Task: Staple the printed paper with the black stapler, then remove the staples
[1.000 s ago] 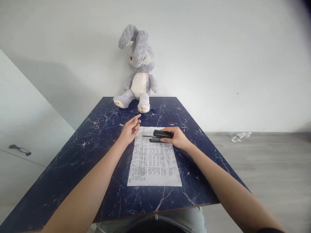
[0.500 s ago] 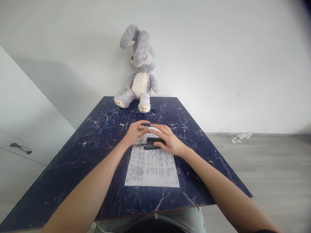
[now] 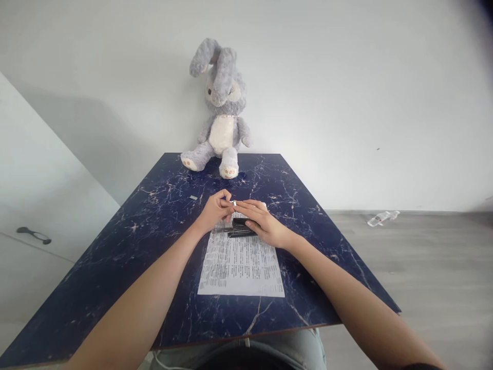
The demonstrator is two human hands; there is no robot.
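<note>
A printed sheet of paper [image 3: 242, 262] lies on the dark blue marbled table [image 3: 162, 216]. A black stapler [image 3: 241, 228] rests opened on the sheet's far end. My left hand [image 3: 215, 210] is pinched on a small silver strip of staples [image 3: 234, 203] just above the stapler. My right hand [image 3: 262, 223] lies over the stapler's right part, its fingers stretched toward the strip and meeting the left fingertips.
A grey plush rabbit [image 3: 219, 110] sits at the table's far edge against the white wall. A small silver piece [image 3: 193, 197] lies on the table left of my hands. A white cabinet with a black handle [image 3: 33, 235] stands at left. A plastic bottle [image 3: 381, 218] lies on the floor at right.
My left hand moved right over the stapler with the staple strip. My right hand let go of the stapler's body and reached its fingers to meet the left. The stapler and paper shifted slightly left.
</note>
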